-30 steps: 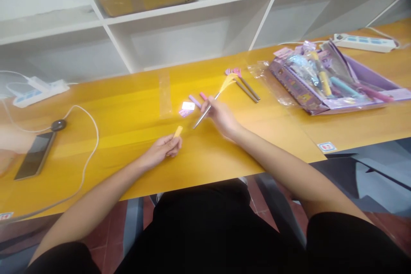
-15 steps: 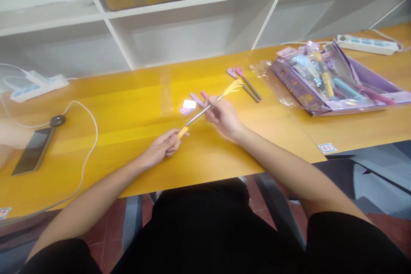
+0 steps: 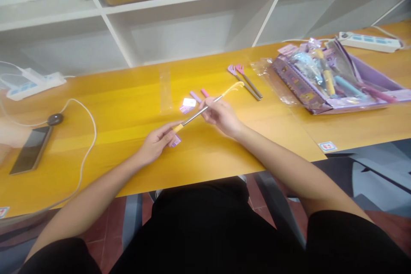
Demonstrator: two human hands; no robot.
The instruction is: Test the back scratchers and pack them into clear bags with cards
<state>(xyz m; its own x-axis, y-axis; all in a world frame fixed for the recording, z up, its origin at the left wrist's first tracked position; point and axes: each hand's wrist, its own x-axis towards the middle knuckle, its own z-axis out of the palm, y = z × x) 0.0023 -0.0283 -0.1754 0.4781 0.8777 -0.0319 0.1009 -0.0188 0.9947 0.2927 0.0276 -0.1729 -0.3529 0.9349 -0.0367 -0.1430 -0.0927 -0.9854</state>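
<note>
A back scratcher with a metal rod [image 3: 195,115] and a yellow claw head [image 3: 233,87] slants across the middle of the table. My left hand [image 3: 157,142] is closed around its yellow handle [image 3: 177,128], where a purple tag [image 3: 176,140] shows below the fingers. Higher up, my right hand [image 3: 223,116] pinches the rod near the claw. The rod's lower end meets the handle. Just beyond my right hand lie a purple handle [image 3: 195,96], a pink handle [image 3: 204,93] and white and purple cards [image 3: 189,103].
Two claw-headed rods, purple [image 3: 245,83] and pink [image 3: 250,80], lie beyond my right hand. A purple display box [image 3: 302,90] of wrapped items stands at right. At left are a phone [image 3: 31,150], a white cable [image 3: 93,137] and a power strip [image 3: 35,84]. Shelving [image 3: 192,2] rises behind.
The rod and yellow handle, apart half a second ago, now meet. My left hand has shifted slightly left, and the purple tag has come into view. The claw has turned more edge-on.
</note>
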